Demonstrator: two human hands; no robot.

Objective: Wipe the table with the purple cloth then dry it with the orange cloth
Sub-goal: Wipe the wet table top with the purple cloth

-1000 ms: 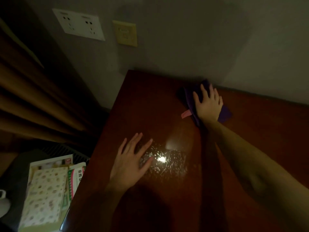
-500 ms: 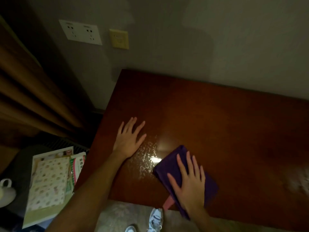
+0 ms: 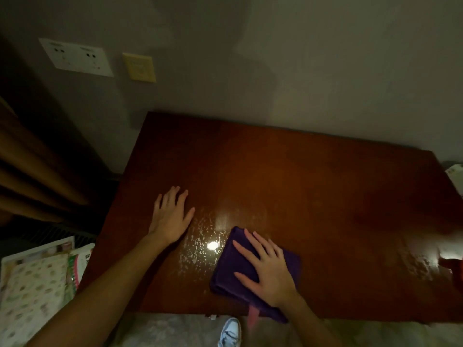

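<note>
The folded purple cloth [image 3: 233,271] lies near the front edge of the dark red-brown wooden table [image 3: 313,196]; a pink tag hangs from it over the edge. My right hand [image 3: 269,271] presses flat on top of the cloth with fingers spread. Left of it, my left hand [image 3: 170,219] rests flat on the bare tabletop, fingers apart, holding nothing. Wet streaks glint between the two hands. An orange-red thing [image 3: 453,265] shows at the table's right edge; I cannot tell what it is.
The table's back edge meets a grey wall with a white socket plate [image 3: 75,57] and a yellow switch [image 3: 139,67]. Brown curtains [image 3: 30,171] hang at left. Patterned boxes [image 3: 32,291] lie on the floor left of the table. A shoe [image 3: 230,333] shows below the front edge.
My right hand has drawn the purple cloth from the far back of the table to the front edge. The left hand has stayed flat on the table. The view has pulled back.
</note>
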